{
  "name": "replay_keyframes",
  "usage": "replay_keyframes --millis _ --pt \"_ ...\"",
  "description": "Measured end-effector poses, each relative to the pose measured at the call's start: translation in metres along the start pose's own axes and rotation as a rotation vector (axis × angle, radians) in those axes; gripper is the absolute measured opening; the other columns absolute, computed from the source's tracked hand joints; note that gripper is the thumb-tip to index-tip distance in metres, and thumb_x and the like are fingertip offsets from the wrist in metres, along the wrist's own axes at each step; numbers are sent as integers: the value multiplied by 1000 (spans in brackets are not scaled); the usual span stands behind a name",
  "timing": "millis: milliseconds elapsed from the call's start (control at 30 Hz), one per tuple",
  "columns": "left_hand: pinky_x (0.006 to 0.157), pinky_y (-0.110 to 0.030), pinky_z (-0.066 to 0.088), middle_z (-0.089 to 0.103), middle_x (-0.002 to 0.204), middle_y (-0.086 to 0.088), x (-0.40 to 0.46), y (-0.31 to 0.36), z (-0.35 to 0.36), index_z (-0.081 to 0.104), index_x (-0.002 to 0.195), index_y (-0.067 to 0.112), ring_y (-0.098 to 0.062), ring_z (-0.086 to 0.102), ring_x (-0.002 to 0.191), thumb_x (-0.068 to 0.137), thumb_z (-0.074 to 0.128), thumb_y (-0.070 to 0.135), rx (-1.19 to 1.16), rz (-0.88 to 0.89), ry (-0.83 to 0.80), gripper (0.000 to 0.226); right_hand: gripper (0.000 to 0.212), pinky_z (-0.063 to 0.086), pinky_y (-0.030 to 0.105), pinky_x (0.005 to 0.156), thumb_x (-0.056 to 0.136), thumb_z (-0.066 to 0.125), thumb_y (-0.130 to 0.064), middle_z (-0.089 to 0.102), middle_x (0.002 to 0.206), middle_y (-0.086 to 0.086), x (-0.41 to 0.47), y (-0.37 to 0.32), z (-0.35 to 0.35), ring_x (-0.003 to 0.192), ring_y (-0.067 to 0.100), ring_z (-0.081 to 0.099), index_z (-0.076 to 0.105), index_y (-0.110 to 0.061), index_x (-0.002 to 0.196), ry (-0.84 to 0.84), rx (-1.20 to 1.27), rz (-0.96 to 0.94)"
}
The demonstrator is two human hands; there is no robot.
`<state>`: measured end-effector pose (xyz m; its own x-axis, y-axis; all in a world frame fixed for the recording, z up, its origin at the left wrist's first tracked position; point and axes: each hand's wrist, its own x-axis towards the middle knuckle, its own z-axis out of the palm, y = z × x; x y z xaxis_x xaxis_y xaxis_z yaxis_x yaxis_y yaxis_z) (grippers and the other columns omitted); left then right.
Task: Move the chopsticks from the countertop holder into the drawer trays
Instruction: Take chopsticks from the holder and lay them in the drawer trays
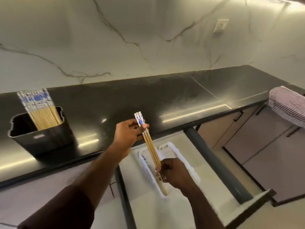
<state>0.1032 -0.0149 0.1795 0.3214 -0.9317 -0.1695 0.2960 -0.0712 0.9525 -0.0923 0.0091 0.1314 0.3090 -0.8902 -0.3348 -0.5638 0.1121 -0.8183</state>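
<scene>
A small bundle of wooden chopsticks [151, 146] with blue-and-white tops is held between both hands above the open drawer. My left hand [129, 132] pinches the patterned top end, and my right hand [173, 171] grips the thin tips lower down. Below them a white tray [145, 164] lies in the drawer [206, 162], with a chopstick end showing at its near end. On the black countertop at the left stands a dark holder [49, 138] with several more chopsticks [41, 111] leaning in it.
The black countertop [165, 100] runs along a marble wall with a socket [220, 25]. A striped cloth [290, 104] hangs over the counter edge at the right. Closed cabinet doors [264, 146] sit beside the drawer.
</scene>
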Motion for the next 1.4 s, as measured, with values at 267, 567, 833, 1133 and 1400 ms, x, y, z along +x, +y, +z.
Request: replay_keyframes --millis 267,567,833,1133,1400 --pt "61 -25 58 77 83 -8 15 -139 64 69 100 -1 -21 75 76 81 73 1 239 -247 35 20 18 56 25 63 81 51 0 70 70 0 33 107 -29 57 3 66 68 6 80 5 -145 181" --pt "71 -24 55 67 97 9 21 -211 58 64 108 20 -8 66 75 83 75 21 804 -190 59 26 19 57 32 84 85 64 -19 73 97 9 73 154 -1 92 23 71 70 -4 95 -54 -336 269" --pt "117 -44 18 53 142 -3 37 -237 43 41 142 17 -25 48 132 92 62 33 1373 -19 -127 57 20 53 26 72 82 63 -21 71 95 8 109 148 14 88 25 70 65 -7 96 -122 -461 378" --pt "118 -48 13 59 134 0 52 -252 40 58 127 17 -21 49 129 95 56 28 1618 -94 -337 33 28 51 31 78 81 64 -14 67 106 8 129 151 37 98 27 66 60 -8 107 -147 -517 447" --pt "117 -57 -2 37 154 -7 54 -256 38 43 142 13 -31 19 147 101 43 34 1925 9 -456 46 25 50 29 77 88 62 -22 66 106 6 124 156 50 98 24 66 61 -11 110 -44 -616 339"
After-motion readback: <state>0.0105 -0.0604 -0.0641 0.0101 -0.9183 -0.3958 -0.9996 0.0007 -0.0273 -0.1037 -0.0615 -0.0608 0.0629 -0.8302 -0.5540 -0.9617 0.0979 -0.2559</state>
